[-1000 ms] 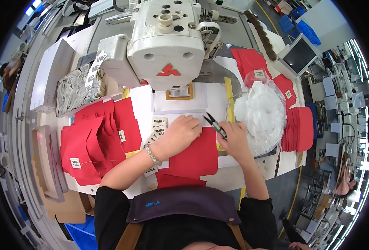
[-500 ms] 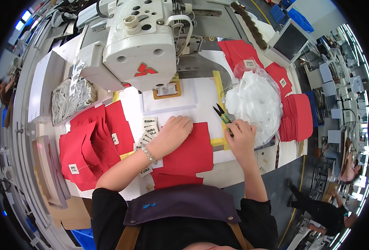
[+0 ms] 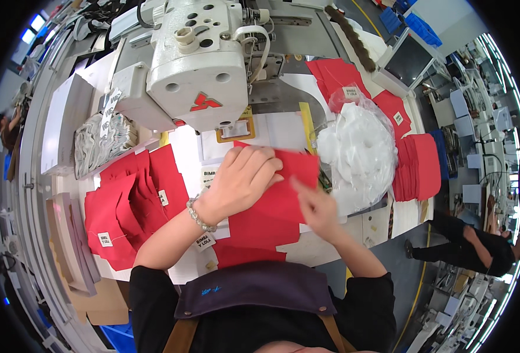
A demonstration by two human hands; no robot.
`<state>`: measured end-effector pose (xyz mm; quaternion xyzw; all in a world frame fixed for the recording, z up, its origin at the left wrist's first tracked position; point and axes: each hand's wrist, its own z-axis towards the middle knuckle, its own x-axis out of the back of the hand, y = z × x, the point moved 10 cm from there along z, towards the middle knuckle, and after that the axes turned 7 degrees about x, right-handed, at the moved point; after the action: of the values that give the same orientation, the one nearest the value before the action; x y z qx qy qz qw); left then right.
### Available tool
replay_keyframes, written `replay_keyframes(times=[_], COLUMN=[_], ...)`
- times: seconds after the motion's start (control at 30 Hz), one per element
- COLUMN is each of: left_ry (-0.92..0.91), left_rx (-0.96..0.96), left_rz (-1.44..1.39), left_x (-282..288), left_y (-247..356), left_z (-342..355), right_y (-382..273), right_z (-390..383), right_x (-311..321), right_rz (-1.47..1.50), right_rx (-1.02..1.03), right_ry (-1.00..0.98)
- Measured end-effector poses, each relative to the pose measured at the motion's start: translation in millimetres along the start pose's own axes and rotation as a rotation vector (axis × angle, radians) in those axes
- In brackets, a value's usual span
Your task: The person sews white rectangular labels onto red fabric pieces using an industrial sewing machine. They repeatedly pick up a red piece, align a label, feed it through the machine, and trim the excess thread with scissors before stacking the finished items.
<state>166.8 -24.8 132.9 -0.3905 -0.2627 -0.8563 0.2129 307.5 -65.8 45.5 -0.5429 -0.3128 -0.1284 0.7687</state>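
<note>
Shifted since half a second ago: red cloth piece (image 3: 283,188), now nearer the sewing machine (image 3: 198,70), left hand (image 3: 242,179) flat, fingers spread, pinning it steady; right hand (image 3: 314,206) blurred at its edge, grip unclear.

Left hand (image 3: 243,176) spread flat (fingers extended), right hand (image 3: 314,207) blurred.

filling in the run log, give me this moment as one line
left hand flat on red fabric piece | right hand on its right edge | sewing machine behind | red pile at left
</note>
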Motion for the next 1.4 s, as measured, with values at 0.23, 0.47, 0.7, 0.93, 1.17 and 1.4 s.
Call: replay_keyframes(times=[0.23,0.47,0.7,0.93,1.17,1.4], left_ry=[-0.229,-0.271,-0.197,-0.246,-0.261,-0.131], left_rx=[-0.102,-0.215,-0.280,-0.205,-0.047,0.081], left_rz=[0.020,0.097,0.153,0.268,0.380,0.379], left_x=[-68.5,-87.8,-71.5,-69.2,-52.9,-33.7], left_y=[2.9,-15.7,-22.8,-47.8,-83.6,-108.1], left_z=[-22.6,-34.7,-38.3,-50.1,-68.8,-77.7], right_y=[72.9,70.2,62.1,70.8,62.1,32.3], right_z=[28.4,32.9,63.1,110.9,128.8,130.1], right_x=[29.4,33.8,30.4,10.2,-20.9,-23.4], right_rz=[0.791,0.563,0.353,0.156,0.667,0.091], right_rx=[-0.379,-0.296,-0.195,-0.071,-0.114,0.176], right_ry=[0.247,0.122,-0.010,-0.081,0.070,-0.010])
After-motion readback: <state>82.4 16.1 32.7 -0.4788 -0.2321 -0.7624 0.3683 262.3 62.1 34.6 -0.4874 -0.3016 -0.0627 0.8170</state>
